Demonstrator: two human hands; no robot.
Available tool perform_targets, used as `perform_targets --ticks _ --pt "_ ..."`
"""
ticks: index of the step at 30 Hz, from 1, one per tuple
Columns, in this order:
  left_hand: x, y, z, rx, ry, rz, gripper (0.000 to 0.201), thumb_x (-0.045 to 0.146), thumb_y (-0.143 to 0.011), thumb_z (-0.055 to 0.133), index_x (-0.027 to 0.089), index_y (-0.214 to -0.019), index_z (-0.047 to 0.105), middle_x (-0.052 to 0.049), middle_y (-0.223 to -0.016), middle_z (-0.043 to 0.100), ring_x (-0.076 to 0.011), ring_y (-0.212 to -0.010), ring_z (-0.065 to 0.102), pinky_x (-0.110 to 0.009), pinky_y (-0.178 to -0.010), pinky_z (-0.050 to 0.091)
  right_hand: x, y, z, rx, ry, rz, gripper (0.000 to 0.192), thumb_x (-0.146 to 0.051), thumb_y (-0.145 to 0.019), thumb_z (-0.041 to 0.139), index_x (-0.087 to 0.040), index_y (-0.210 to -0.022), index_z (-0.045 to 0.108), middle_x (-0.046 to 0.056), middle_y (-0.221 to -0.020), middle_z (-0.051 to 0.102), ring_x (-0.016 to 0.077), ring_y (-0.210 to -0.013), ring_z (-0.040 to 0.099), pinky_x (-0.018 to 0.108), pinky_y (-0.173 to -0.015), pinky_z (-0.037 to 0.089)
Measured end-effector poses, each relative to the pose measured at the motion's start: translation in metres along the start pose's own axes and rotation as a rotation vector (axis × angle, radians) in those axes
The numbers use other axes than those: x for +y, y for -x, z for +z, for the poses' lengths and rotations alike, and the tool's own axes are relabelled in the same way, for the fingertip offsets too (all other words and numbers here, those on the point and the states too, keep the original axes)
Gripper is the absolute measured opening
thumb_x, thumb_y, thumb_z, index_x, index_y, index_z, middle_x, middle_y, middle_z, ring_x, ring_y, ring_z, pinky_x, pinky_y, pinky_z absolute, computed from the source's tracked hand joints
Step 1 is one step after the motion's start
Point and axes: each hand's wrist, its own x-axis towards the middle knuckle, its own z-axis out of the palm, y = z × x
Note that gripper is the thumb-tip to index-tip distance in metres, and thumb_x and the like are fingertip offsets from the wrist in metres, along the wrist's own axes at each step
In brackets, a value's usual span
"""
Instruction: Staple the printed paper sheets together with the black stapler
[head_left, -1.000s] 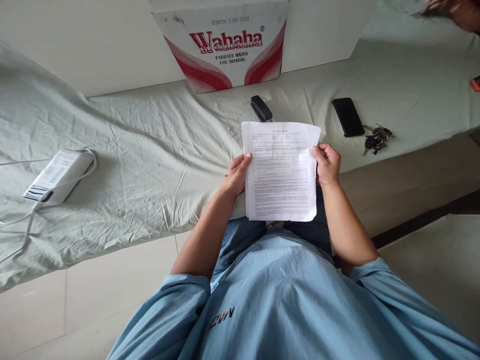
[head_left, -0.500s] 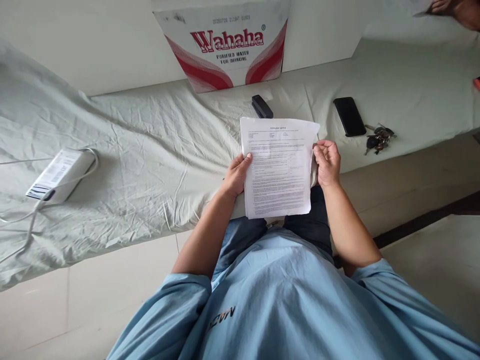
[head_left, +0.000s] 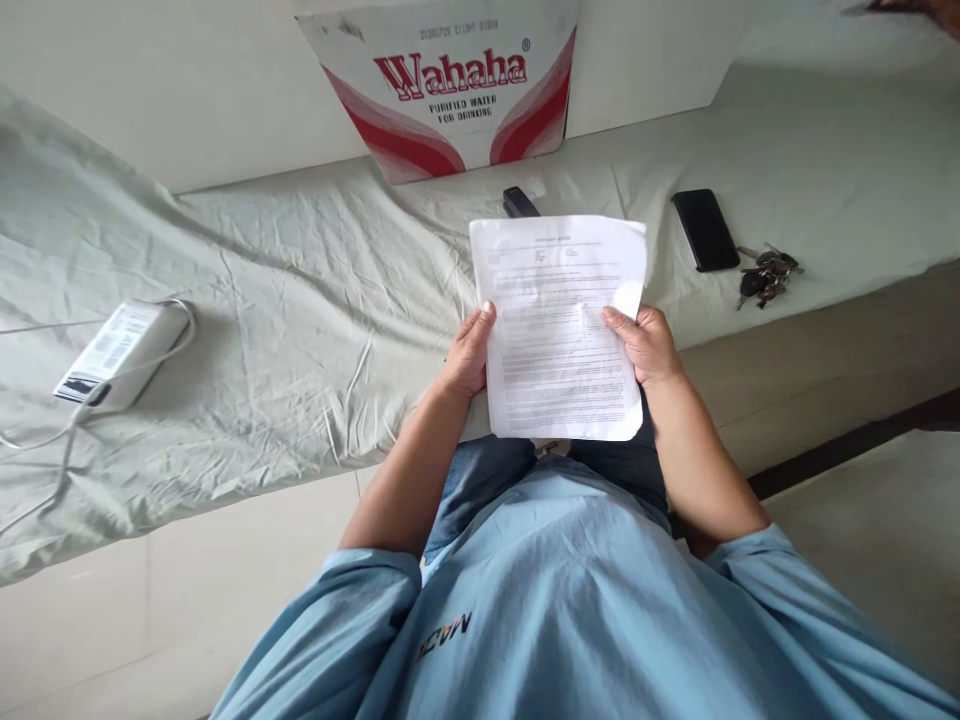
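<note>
I hold a stack of printed paper sheets upright in front of me, above the edge of a mattress. My left hand grips the stack's left edge, thumb on the front. My right hand grips the right edge lower down, thumb across the print; a sheet's corner curls over just above it. Behind the top of the sheets lies a black stapler, partly hidden by them.
The mattress has a wrinkled pale green sheet. A Wahaha water carton leans on the wall behind. A black phone and keys lie at the right. A white box with cables sits at the left.
The sheets have risen and now cover more of the stapler. My right hand slid down the right edge, and its thumb came onto the front page.
</note>
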Motion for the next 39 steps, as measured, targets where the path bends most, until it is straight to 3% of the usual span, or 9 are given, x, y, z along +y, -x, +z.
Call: perform_targets --ticks 4,7,9,11,15,23,28,35,39 --pt "0.003 0.003 0.000 -0.132 -0.128 -0.053 0.060 0.068 -0.073 0.097 0.019 -0.102 0.080 -0.011 -0.099 0.085 -0.0386 -0.114 0.082 -0.046 -0.096 0.068 -0.002 -0.007 -0.002 0.078 0.038 -0.087 0.048 -0.068 -0.079 0.092 -0.028 -0.105 0.083 0.005 -0.096 0.083 0.0290 -0.096 0.081 0.050 -0.092 0.068" --pt "0.002 0.001 -0.002 -0.145 -0.131 -0.068 0.058 0.070 -0.073 0.096 0.019 -0.095 0.080 -0.011 -0.094 0.085 -0.0375 -0.108 0.083 -0.045 -0.093 0.069 -0.003 -0.012 -0.007 0.064 0.126 -0.172 0.049 -0.072 -0.087 0.083 -0.029 -0.111 0.080 0.004 -0.096 0.080 0.0277 -0.100 0.078 0.046 -0.093 0.065" --pt "0.000 -0.001 -0.003 -0.133 -0.095 -0.062 0.059 0.070 -0.072 0.097 0.019 -0.097 0.080 -0.010 -0.094 0.085 -0.0370 -0.109 0.083 -0.046 -0.096 0.069 -0.001 -0.014 -0.014 0.078 0.218 -0.245 0.048 -0.074 -0.091 0.078 -0.029 -0.106 0.077 0.003 -0.092 0.076 0.0250 -0.099 0.074 0.041 -0.092 0.062" --pt "-0.001 -0.003 -0.003 -0.123 -0.077 -0.053 0.060 0.069 -0.072 0.097 0.018 -0.099 0.081 -0.011 -0.095 0.086 -0.0368 -0.110 0.083 -0.046 -0.098 0.068 0.005 -0.016 -0.023 0.103 0.329 -0.286 0.047 -0.074 -0.092 0.077 -0.028 -0.094 0.073 0.000 -0.078 0.066 0.0204 -0.085 0.067 0.035 -0.082 0.057" --pt "-0.001 -0.003 -0.002 -0.139 -0.106 -0.037 0.064 0.073 -0.073 0.095 0.017 -0.099 0.081 -0.013 -0.096 0.086 -0.0359 -0.105 0.084 -0.045 -0.093 0.069 0.018 -0.015 -0.035 0.092 0.432 -0.282 0.053 -0.076 -0.094 0.072 -0.025 -0.080 0.066 -0.004 -0.067 0.054 0.0142 -0.066 0.049 0.031 -0.065 0.042" --pt "0.003 -0.001 -0.002 -0.191 -0.191 -0.029 0.063 0.062 -0.069 0.102 0.015 -0.105 0.080 -0.010 -0.095 0.086 -0.0293 -0.089 0.084 -0.038 -0.081 0.067 0.024 -0.016 -0.035 0.095 0.414 -0.267 0.063 -0.080 -0.094 0.069 -0.023 -0.069 0.059 -0.004 -0.064 0.049 0.0124 -0.063 0.043 0.031 -0.061 0.033" --pt "0.003 -0.001 -0.001 -0.180 -0.202 -0.017 0.060 0.067 -0.072 0.098 0.017 -0.100 0.080 -0.007 -0.086 0.084 -0.0249 -0.080 0.082 -0.034 -0.074 0.065 0.026 -0.018 -0.037 0.113 0.370 -0.273 0.064 -0.078 -0.092 0.073 -0.022 -0.065 0.056 -0.004 -0.062 0.044 0.0114 -0.061 0.040 0.030 -0.060 0.032" --pt "0.002 -0.002 0.001 -0.141 -0.147 -0.028 0.064 0.075 -0.073 0.093 0.017 -0.094 0.077 -0.008 -0.087 0.084 -0.0261 -0.083 0.083 -0.035 -0.076 0.066 0.020 -0.016 -0.032 0.079 0.260 -0.264 0.057 -0.076 -0.088 0.078 -0.023 -0.072 0.065 -0.004 -0.066 0.055 0.0130 -0.065 0.049 0.029 -0.063 0.042" --pt "0.003 0.000 0.002 -0.135 -0.122 -0.037 0.067 0.079 -0.074 0.090 0.017 -0.097 0.077 -0.010 -0.090 0.084 -0.0283 -0.088 0.083 -0.039 -0.082 0.068 0.021 -0.017 -0.035 0.037 0.285 -0.238 0.044 -0.069 -0.087 0.084 -0.025 -0.092 0.081 -0.002 -0.080 0.072 0.0164 -0.075 0.063 0.031 -0.072 0.050"
